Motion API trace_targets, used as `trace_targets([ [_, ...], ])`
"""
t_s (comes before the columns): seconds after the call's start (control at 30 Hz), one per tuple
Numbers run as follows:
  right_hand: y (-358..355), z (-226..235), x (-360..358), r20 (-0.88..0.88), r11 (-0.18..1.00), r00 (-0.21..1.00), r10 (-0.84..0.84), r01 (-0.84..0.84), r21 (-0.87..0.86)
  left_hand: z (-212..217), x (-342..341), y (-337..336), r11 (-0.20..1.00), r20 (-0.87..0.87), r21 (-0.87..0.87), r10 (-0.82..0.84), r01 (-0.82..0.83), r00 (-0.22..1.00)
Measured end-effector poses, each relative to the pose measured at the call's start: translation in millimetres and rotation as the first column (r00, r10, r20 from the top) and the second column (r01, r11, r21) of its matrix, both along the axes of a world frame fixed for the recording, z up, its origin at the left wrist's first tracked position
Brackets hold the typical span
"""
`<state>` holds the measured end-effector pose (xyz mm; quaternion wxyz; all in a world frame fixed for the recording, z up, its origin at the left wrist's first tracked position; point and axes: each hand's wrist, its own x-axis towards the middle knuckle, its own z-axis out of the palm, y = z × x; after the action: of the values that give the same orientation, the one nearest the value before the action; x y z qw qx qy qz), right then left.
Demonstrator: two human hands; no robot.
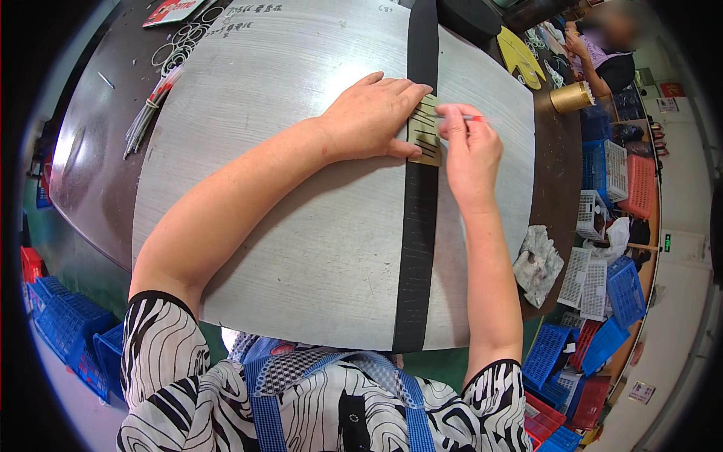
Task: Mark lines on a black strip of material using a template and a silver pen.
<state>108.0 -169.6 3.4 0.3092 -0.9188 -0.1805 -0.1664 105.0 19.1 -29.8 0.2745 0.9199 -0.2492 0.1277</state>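
A long black strip of material runs from the far edge of the board toward my body, with rows of short pale marks along its nearer part. Across it lies a small tan template with several dark slots. My left hand presses this template down, fingers stretched out along its far end and thumb spread to its near left corner. In a closed pinch, my right hand holds a thin pen refill with a red part, just right of the template. Its tip is too small and blurred to make out.
The pale board rests on a dark table. A bundle of red-ended refills and white loops lie left; a crumpled cloth, gold spool and yellow piece right. Another person sits far right; crates stand below.
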Motion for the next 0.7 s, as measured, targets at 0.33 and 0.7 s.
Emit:
trace_targets([
  [0.33, 2.5, -5.6, 8.8, -0.017, 0.998, 1.000, 0.021, -0.020, 0.061, 2.0, -0.9, -0.9, 1.000, -0.030, 0.019, 0.004, -0.003, 1.000],
  [0.7, 11.2, -9.4, 19.6, 0.009, 0.994, 0.998, 0.067, -0.067, 0.088, 6.8, -2.5, -0.9, 1.000, -0.100, -0.002, 0.015, -0.015, 0.995],
])
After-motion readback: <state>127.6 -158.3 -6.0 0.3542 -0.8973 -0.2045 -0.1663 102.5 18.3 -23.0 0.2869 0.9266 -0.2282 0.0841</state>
